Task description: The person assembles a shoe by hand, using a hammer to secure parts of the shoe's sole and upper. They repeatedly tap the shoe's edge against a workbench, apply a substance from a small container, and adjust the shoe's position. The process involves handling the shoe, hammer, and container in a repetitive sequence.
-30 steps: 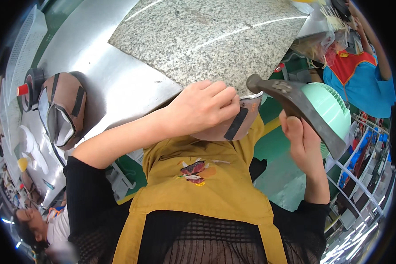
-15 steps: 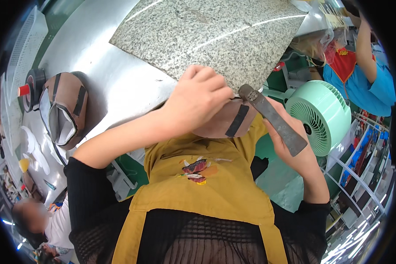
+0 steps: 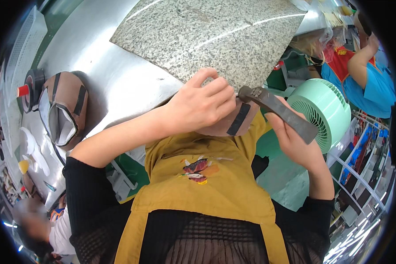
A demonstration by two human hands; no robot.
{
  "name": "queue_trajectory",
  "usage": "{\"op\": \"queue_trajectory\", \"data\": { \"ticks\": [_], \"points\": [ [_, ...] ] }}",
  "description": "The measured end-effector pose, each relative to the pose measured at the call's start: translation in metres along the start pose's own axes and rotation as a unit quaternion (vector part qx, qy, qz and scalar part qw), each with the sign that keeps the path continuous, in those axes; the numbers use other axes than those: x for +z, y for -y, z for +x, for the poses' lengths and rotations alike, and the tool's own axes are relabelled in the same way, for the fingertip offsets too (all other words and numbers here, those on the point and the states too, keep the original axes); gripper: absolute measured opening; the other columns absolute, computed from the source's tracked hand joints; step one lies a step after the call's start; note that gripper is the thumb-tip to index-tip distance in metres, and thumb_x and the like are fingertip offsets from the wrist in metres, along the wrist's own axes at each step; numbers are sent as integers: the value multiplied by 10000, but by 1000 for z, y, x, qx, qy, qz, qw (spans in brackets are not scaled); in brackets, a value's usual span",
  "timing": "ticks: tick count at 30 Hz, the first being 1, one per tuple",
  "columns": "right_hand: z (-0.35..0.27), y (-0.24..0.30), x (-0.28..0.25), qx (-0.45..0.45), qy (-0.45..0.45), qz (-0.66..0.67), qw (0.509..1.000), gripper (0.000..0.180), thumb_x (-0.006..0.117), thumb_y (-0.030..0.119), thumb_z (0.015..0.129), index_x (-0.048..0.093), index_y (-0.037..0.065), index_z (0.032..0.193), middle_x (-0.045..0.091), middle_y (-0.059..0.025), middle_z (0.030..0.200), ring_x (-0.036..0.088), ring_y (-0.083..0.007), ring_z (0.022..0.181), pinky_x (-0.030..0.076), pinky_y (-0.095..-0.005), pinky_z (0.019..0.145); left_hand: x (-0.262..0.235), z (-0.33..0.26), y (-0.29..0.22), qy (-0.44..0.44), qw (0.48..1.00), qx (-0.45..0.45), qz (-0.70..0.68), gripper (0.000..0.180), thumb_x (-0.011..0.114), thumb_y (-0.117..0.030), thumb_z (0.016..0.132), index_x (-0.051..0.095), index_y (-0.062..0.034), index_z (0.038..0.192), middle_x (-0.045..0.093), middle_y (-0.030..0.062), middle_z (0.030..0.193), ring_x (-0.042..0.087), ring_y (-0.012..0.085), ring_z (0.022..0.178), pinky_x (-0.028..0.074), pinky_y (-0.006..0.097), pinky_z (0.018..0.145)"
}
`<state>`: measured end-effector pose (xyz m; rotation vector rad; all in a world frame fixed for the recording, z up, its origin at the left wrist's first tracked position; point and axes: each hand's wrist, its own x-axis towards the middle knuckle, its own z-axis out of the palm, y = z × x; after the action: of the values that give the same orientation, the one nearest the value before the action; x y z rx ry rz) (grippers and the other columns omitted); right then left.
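My right hand [image 3: 297, 143] is closed around a dark metal hammer [image 3: 286, 116]. The hammer's rounded end lies beside the fingers of my left hand [image 3: 201, 103], close to the near edge of a speckled granite slab [image 3: 207, 39]. Bent fingers of the left hand press on a brown piece with a black strip [image 3: 253, 115], which hangs below the slab's edge over my lap. Much of this piece is hidden behind the left hand, as is whatever the fingertips pinch.
A similar brown piece with black strips and white lining [image 3: 77, 101] stands on the metal table [image 3: 92, 66] at left, beside a black roll [image 3: 36, 86]. A mint-green fan [image 3: 323, 114] stands at right. A person in blue [image 3: 365, 83] is beyond it.
The hammer and my right hand have shifted slightly right, and the hammer has tilted flatter. The left hand has changed its finger pose slightly, staying at the slab's edge.
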<state>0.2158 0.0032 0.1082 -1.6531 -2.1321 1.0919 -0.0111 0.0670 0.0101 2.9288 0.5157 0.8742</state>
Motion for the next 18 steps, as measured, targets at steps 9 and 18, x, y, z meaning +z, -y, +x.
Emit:
{"op": "queue_trajectory", "data": {
  "ticks": [9, 18],
  "points": [
    [6, 3, 8, -11, -3, 9, 1000, 436, 558, -31, 807, 499, 14, 1237, 601, -185, 1109, 621, -376, 912, 509, -338, 743, -6, -1, 1, 34, 984, -138, -107, 215, 617, -95, 698, 619, -91, 913, 532, 7, 835, 544, 178, 886, 403, 407, 901],
    [1, -2, 5, -8, -25, 51, 998, 336, 528, 31, 901, 501, 15, 1236, 623, -172, 1041, 633, -364, 900, 494, -328, 740, -6, -4, 6, 7, 998, -25, -50, 232, 611, -100, 687, 618, -89, 918, 523, 5, 836, 534, 175, 868, 392, 431, 954]
  ]
}}
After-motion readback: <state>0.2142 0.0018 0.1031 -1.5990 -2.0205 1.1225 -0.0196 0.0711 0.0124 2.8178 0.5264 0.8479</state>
